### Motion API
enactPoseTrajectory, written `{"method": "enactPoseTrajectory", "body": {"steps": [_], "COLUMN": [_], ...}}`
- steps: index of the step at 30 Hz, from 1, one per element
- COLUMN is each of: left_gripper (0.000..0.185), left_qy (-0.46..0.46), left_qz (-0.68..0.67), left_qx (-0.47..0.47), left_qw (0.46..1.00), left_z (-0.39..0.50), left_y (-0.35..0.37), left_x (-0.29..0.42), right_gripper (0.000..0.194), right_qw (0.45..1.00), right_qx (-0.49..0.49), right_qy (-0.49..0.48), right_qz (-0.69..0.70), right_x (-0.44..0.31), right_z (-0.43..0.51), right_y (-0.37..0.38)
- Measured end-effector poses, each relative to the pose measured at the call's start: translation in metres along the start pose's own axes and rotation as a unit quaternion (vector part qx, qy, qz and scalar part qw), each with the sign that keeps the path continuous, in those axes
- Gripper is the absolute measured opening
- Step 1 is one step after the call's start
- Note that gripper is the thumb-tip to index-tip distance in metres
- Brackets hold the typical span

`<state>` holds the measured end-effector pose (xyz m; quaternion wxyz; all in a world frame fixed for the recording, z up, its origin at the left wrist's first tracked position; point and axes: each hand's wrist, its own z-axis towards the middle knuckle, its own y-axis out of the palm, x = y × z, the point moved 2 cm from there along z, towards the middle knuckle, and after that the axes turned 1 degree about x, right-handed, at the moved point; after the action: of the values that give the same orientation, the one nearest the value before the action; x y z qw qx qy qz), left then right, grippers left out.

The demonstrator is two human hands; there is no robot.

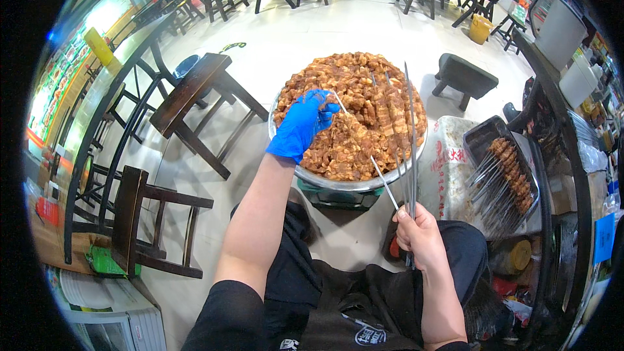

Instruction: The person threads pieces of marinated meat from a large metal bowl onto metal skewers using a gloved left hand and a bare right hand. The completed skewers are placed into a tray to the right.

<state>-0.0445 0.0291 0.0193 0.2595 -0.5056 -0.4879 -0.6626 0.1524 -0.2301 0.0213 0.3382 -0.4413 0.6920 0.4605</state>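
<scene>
A round metal basin [312, 173] heaped with marinated meat chunks [356, 75] stands before me. My left hand [304, 124], in a blue glove, is over the left part of the heap, fingers curled near the pointed end of a metal skewer; whether a chunk is between the fingers I cannot tell. My bare right hand [418, 231] grips several long metal skewers [413, 156] at the basin's near right edge. One of them [385, 183] slants up to the left, its middle hidden by meat. Other skewers bearing meat [390, 107] lie over the heap's right side.
Right of the basin, a dark tray [480, 129] of loaded skewers [509, 170] rests on a pale, stained box [446, 185]. Wooden stools [195, 90] stand on the left, and a low dark stool [465, 75] beyond the basin on the right. A green container [336, 197] is beneath the basin.
</scene>
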Motion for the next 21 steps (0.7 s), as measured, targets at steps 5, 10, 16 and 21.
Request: {"method": "enactPoseTrajectory", "body": {"steps": [5, 10, 16, 21], "left_gripper": [0.025, 0.032, 0.033, 0.035], "left_qy": [0.206, -0.019, -0.040, -0.032], "left_qz": [0.183, -0.093, -0.317, -0.329], "left_qx": [-0.049, -0.029, -0.011, -0.006], "left_qw": [0.960, 0.995, 0.947, 0.944], "left_z": [0.017, 0.012, 0.001, -0.001], "left_y": [-0.014, -0.011, 0.008, 0.010], "left_x": [-0.014, -0.010, 0.007, 0.009], "right_gripper": [0.012, 0.012, 0.012, 0.013], "right_qw": [1.000, 1.000, 0.999, 0.999], "right_qx": [0.006, 0.001, 0.004, 0.006], "right_qy": [-0.011, -0.006, -0.008, -0.005], "right_qz": [-0.012, -0.003, -0.035, -0.040], "right_x": [0.002, 0.002, 0.003, 0.003], "right_z": [0.001, 0.000, 0.000, 0.000], "right_y": [0.001, 0.001, 0.003, 0.003]}}
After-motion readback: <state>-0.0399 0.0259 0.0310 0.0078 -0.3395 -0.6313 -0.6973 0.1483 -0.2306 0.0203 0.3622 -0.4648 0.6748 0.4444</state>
